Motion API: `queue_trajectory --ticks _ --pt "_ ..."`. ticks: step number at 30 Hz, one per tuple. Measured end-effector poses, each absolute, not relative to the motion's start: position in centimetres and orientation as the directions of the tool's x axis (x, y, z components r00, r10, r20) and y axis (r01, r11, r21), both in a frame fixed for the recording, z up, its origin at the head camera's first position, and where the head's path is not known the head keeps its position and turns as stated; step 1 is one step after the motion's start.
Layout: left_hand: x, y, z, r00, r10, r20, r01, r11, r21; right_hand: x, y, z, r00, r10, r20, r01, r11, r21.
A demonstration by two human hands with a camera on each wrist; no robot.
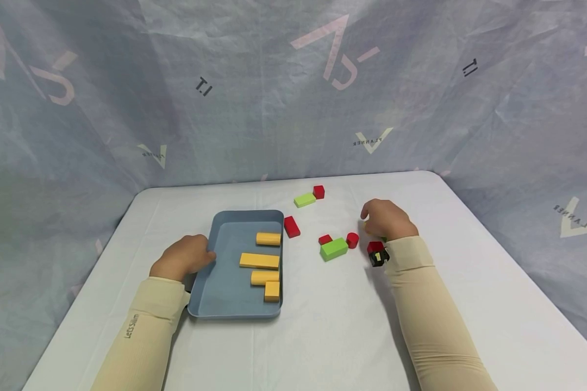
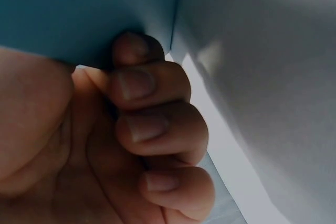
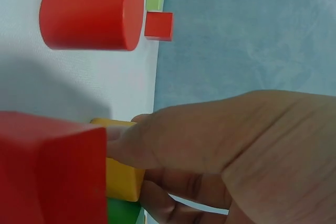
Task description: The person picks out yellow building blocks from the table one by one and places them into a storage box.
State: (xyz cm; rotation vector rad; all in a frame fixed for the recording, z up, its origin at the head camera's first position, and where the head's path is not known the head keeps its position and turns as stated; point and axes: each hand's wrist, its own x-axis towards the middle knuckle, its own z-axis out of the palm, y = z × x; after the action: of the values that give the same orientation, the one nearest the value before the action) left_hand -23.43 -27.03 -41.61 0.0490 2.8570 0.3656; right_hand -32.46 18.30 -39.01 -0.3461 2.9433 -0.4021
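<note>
In the head view we saw the left hand (image 1: 183, 257) at the left side of a tray (image 1: 220, 304), thumb over the rim. To the right of those fingers, inside the tray, lay two yellow cylinders (image 1: 268, 239), a yellow bar (image 1: 259, 260) and a yellow cube (image 1: 272, 291). The right hand (image 1: 387, 219) was over the table (image 1: 469, 315), its hold mostly hidden there. Left of its fingers we noted a red cylinder (image 1: 353, 240) and a green block (image 1: 333, 250).

From the left wrist we saw the fingers curled in, the topmost touching the tray's wall; gripping it, they left little gap.

From the right wrist we saw thumb and fingers pinching a yellow block (image 3: 126, 179), parted only by its width. A green piece (image 3: 122, 211) showed just below it; whether they touched, we could not tell. Left of the thumb stood a red block (image 3: 52, 166).
</note>
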Motion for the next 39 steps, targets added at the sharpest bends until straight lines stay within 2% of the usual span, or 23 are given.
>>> queue_trajectory --ticks 9,25,39 --pt "-23.4 -27.0 -41.4 -0.964 0.071 -0.258 0.000 0.965 0.263 -32.8 18.4 -39.2 -0.961 -0.254 -0.106 -0.216 0.936 -0.279" --pt "-23.3 -27.0 -41.5 -0.965 0.073 -0.253 0.003 0.964 0.266 -31.9 17.2 -37.6 -0.964 -0.259 -0.062 -0.218 0.900 -0.377" --pt "-23.3 -27.0 -41.4 -0.964 0.078 -0.253 0.013 0.968 0.249 -31.2 16.4 -36.3 -0.943 -0.333 -0.019 -0.306 0.886 -0.350"
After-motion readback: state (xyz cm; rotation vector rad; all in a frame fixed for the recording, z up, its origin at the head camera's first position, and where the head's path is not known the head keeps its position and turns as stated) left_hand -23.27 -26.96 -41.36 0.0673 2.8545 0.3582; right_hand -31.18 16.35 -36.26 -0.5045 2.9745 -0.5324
